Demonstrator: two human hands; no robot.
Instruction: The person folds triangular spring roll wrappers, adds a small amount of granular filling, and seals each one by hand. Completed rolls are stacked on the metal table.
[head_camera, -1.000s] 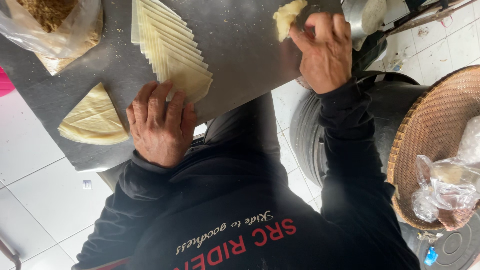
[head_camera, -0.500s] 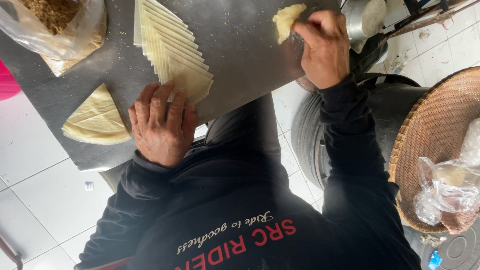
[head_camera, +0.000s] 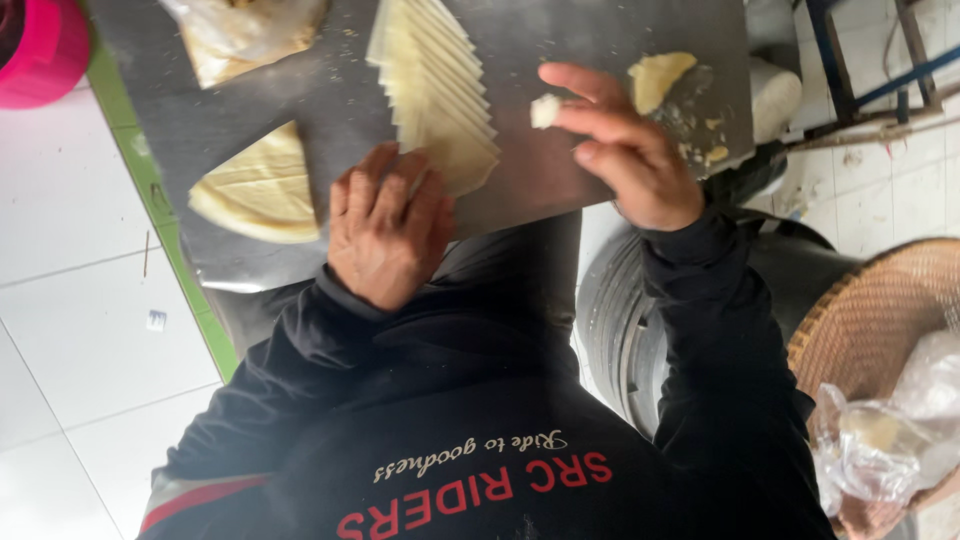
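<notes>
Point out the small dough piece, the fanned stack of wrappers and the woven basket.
small dough piece (head_camera: 544, 110), head view, middle of the lump at the right hand's fingertips.
fanned stack of wrappers (head_camera: 432, 80), head view, middle of the top sheets.
woven basket (head_camera: 870, 320), head view, bare inner wall.

The grey sheet-metal tabletop (head_camera: 560, 170) looks dull and lightly scuffed, dusted with crumbs, while the fanned stack of thin pale-yellow dough sheets (head_camera: 440, 100) on it is smooth and matt. The clear plastic bag (head_camera: 240, 35) is glossy and crinkled. The round brown woven basket (head_camera: 880, 310) shows a rough wicker weave, and the white floor tiles (head_camera: 70, 210) shine faintly.
</notes>
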